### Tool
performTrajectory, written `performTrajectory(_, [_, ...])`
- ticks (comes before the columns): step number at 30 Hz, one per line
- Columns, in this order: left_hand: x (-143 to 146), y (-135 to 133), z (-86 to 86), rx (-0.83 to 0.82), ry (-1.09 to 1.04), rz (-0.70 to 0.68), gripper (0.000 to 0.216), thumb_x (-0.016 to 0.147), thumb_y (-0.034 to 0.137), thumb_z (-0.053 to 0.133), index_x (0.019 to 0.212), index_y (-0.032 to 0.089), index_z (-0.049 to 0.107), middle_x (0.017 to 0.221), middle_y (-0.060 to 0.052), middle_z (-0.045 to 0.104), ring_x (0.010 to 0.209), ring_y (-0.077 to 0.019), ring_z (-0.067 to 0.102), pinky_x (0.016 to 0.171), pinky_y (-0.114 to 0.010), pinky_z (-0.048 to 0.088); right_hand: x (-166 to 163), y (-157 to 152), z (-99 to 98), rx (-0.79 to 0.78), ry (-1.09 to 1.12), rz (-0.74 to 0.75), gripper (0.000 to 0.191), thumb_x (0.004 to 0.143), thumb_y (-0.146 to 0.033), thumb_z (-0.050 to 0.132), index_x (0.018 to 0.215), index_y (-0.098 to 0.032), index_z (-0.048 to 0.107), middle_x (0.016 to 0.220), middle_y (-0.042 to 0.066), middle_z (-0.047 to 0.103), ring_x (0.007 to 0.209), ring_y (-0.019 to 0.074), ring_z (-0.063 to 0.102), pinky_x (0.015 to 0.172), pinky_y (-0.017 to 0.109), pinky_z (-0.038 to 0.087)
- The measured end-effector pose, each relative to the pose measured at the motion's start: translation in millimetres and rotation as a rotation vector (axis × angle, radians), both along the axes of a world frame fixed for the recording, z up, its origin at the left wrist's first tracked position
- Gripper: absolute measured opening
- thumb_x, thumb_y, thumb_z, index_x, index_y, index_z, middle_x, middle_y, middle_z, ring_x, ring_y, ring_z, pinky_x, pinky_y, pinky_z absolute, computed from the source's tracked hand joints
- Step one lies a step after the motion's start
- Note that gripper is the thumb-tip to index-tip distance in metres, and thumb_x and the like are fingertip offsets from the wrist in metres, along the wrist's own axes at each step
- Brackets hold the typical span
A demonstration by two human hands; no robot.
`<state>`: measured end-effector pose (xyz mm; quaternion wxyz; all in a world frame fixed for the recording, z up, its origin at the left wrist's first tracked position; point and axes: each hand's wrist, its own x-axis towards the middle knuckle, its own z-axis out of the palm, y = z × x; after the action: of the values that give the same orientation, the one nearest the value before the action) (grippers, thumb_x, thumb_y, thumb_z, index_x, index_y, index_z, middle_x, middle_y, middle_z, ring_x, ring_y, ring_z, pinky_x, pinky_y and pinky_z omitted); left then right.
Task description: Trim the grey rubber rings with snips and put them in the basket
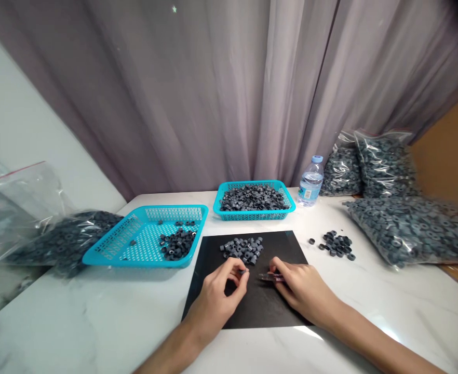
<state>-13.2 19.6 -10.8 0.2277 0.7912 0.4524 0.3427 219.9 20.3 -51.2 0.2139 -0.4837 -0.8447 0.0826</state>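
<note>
Head view: a small dark piece is pinched between thumb and forefinger of the left hand over the black mat, while a slim tool is gripped by the closed fingers of the right hand. Whether the tool's tips are parted cannot be told. The piece could be dropped if the pinch were slackened, the left hand nicked if the tool were sharp and misaimed, and the heap of rings just beyond scattered if brushed.

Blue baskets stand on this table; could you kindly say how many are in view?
2. The left basket stands left of the black mat; the back basket stands behind it, left of the bottle. None appears hidden.
</note>
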Motion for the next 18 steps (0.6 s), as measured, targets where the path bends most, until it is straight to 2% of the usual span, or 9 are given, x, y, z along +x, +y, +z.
performTrajectory(9, [4.9, -5.9, -0.4, -0.121, 0.031, -0.085, 0.007, 0.099, 0.022, 0.056, 0.099, 0.023, 0.062, 0.096, 0.000, 0.072, 0.083, -0.0150, 0.072, 0.081, -0.025, 0.055, 0.4, 0.5, -0.4, 0.042, 0.019, 0.026, 0.012, 0.096, -0.012, 0.047, 0.100, -0.024, 0.045, 0.085, 0.001, 0.073, 0.068, 0.0179, 0.070, 0.057, 0.028, 0.033])
performTrajectory(18, [3.3, -5.4, -2.3, -0.151, 0.030, -0.104, 0.011, 0.100, 0.022, 0.055, 0.103, 0.024, 0.065, 0.104, -0.001, 0.073, 0.091, -0.0166, 0.073, 0.087, -0.028, 0.057, 0.7, 1.0, 2.1, 0.003, 0.013, 0.028, 0.010, 0.099, -0.014, 0.044, 0.101, -0.024, 0.043, 0.084, 0.001, 0.072, 0.067, 0.0186, 0.069, 0.057, 0.028, 0.034])
